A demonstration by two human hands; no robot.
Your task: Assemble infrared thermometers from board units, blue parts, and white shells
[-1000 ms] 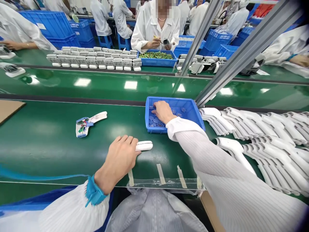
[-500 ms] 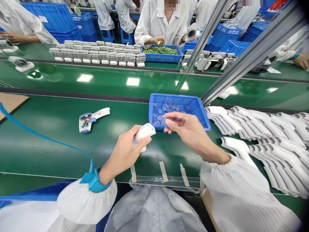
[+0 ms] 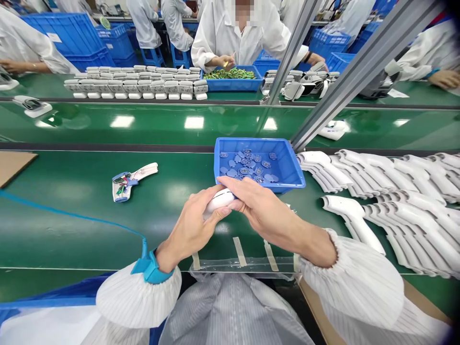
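Note:
A white rounded plastic part point(image 3: 220, 200) is held in front of me, its near end hidden by fingers. My left hand point(image 3: 196, 220) wraps round it from the left. My right hand point(image 3: 257, 203) presses on its right end, fingers together over the top. Just beyond the hands is a blue tray point(image 3: 294, 170) holding several small blue oval pieces point(image 3: 245, 170). On the left of the green table point(image 3: 72, 230) lies an open white shell point(image 3: 146, 171) with wires and a blue-edged part inside.
Rows of white curved shells point(image 3: 413, 225) lie at the right. A metal post point(image 3: 334, 81) slants up behind the tray. A blue cord point(image 3: 89, 218) runs to my left wrist. Across the belt point(image 3: 158, 120), a person point(image 3: 244, 38) works by a blue tray point(image 3: 233, 85).
My right hand has moved left from the tray's near edge onto the white part, with its small blue piece now out of sight. The view has shifted slightly.

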